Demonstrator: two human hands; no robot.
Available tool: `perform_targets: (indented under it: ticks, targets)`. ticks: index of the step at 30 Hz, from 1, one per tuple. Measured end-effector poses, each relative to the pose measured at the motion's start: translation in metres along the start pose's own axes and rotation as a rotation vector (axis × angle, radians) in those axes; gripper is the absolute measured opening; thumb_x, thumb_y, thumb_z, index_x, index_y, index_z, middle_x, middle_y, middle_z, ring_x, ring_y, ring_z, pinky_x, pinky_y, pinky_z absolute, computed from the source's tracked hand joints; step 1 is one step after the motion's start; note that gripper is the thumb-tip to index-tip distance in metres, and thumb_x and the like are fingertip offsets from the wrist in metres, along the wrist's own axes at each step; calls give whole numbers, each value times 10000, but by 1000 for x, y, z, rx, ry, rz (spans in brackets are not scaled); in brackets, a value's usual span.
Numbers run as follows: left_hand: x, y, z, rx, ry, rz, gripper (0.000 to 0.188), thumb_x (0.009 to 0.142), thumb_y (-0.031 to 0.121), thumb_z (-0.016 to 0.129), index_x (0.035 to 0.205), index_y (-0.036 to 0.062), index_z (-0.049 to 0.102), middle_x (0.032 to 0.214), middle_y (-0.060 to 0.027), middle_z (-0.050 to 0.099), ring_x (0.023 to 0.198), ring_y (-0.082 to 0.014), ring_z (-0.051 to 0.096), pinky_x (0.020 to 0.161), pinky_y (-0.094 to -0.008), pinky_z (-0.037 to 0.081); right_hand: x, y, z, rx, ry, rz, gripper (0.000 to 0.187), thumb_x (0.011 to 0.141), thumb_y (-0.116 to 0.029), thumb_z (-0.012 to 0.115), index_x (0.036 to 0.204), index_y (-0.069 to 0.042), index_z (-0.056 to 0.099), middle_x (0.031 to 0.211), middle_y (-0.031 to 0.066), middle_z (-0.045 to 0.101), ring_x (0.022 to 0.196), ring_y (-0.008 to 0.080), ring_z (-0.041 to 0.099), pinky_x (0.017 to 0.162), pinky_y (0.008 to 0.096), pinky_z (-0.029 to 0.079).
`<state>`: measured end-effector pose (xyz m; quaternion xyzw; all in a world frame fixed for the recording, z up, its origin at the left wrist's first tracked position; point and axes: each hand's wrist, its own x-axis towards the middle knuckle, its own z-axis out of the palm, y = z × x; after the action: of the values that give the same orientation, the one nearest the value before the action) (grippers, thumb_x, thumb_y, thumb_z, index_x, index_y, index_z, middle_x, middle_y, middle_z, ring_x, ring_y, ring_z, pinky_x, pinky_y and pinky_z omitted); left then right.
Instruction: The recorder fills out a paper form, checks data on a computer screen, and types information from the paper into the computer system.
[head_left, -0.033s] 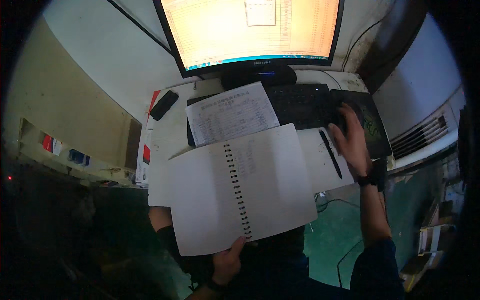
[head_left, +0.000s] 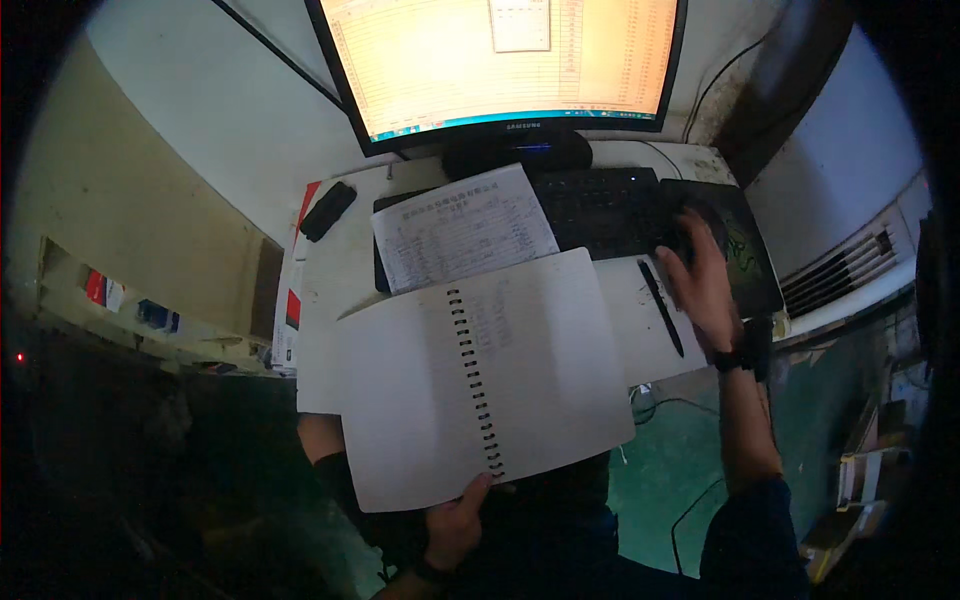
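Observation:
An open spiral notebook (head_left: 540,350) reaches past the desk's front edge toward me, its left page blank and faint writing on the right page. My left hand (head_left: 458,525) grips its lower edge by the spiral, thumb on top and the other fingers mostly hidden beneath. On the right, my right hand (head_left: 708,290) is closed over a dark computer mouse (head_left: 683,240), mostly covered by the fingers. A black pen (head_left: 661,310) lies on the desk just left of that hand. Behind the notebook, a printed sheet with handwriting (head_left: 465,228) rests partly over the black keyboard (head_left: 600,205).
A lit monitor (head_left: 450,70) showing a spreadsheet stands at the back. A dark mouse pad (head_left: 750,255) lies at the right, and a small black object (head_left: 329,211) at the left of the white desk (head_left: 325,290). Cables (head_left: 680,402) hang below the desk's right side.

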<state>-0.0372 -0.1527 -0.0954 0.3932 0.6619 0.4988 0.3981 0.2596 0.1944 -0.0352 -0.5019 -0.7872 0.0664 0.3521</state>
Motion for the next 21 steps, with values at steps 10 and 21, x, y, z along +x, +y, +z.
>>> perform_targets:
  ticks: [10,21]
  targets:
    - [3,-12,7,-176,33,-170,334,1097,189,627,1381,27,694,1383,-186,697,1133,-358,698,1025,-483,545,2,4,24,74,20,18,549,953,-166,792,1423,33,590,1456,312,600,1311,507,613,1099,506,518]
    - [-7,-131,-34,758,-77,329,447,1171,412,487,1453,143,703,1551,-100,624,1321,-281,594,1082,-450,493,21,-4,19,31,-42,69,563,962,-352,820,1376,-12,646,1536,311,542,1359,493,591,1101,492,533]
